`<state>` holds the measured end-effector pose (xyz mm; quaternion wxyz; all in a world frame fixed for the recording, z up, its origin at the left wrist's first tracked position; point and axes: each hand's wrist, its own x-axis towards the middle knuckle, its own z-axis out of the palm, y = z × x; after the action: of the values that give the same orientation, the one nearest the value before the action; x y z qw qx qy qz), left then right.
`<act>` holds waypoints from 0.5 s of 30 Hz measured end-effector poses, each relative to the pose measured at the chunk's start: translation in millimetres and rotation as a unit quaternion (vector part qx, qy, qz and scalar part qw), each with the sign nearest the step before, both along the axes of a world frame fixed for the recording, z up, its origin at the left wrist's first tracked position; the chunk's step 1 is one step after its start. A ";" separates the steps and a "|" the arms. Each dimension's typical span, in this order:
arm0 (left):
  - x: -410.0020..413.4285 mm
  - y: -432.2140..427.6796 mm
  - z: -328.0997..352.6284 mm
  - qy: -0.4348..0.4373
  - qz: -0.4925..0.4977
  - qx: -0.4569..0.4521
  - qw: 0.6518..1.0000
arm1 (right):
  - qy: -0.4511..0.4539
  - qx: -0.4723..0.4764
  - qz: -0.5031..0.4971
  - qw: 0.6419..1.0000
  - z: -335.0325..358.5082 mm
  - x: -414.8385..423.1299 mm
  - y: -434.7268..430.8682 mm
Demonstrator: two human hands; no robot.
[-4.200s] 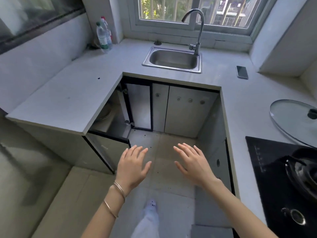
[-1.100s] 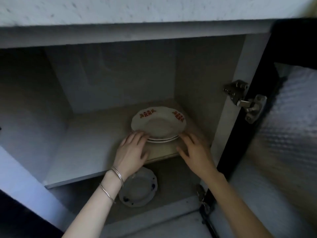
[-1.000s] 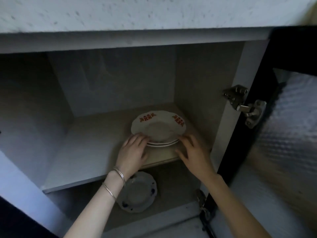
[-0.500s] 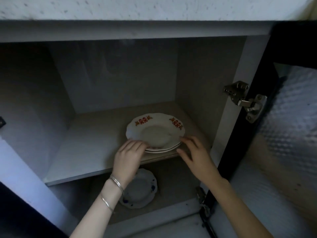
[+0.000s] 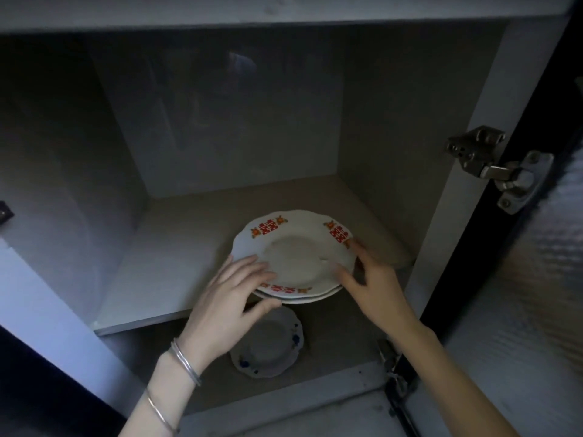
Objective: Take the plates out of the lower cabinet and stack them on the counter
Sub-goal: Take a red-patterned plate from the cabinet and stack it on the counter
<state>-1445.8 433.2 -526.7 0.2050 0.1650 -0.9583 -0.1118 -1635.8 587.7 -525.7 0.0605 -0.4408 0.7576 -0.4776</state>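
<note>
Head view | both hands [image 5: 220, 305] [image 5: 377, 287] grip plate stack [image 5: 296, 257] rims | shelf [image 5: 164, 269] left clear

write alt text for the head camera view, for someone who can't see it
Both hands grip a small stack of red-patterned plates at the front of a cabinet shelf, left hand and right hand on opposite rims. A blue-trimmed plate lies below.

Grey middle shelf [image 5: 164, 272] bare from 9 to 12 o'clock of the stack of white scalloped plates with red motifs [image 5: 296, 257]; open reach there. Cabinet side wall [image 5: 378, 137] and white door post [image 5: 457, 190] crowd the stack at 3 o'clock. Metal hinge [image 5: 492, 165] juts at 2. Below, small white blue-trimmed plate [image 5: 271, 348] occupies the floor at 6.
</note>
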 end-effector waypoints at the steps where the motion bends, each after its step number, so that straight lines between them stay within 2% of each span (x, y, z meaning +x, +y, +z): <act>1: -0.4 -5.5 1.0 -0.006 0.010 0.041 0.999 | -0.021 0.001 -0.005 1.000 2.1 -1.6 -3.1; 7: -22.1 -16.7 11.4 0.011 0.112 0.249 0.962 | -0.140 0.003 -0.010 0.990 7.3 -14.3 -19.2; 11: -29.3 -24.7 13.4 0.070 0.108 0.281 0.951 | -0.215 0.015 -0.001 0.977 8.4 -21.3 -24.2; 15: -31.5 -22.1 18.7 0.087 0.128 0.292 0.944 | -0.258 0.009 0.013 0.966 10.4 -22.9 -23.0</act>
<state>-1477.3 411.2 -508.0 0.2432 0.3286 -0.8327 -0.3735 -1658.7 564.7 -515.2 0.2645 -0.3120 0.7147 -0.5674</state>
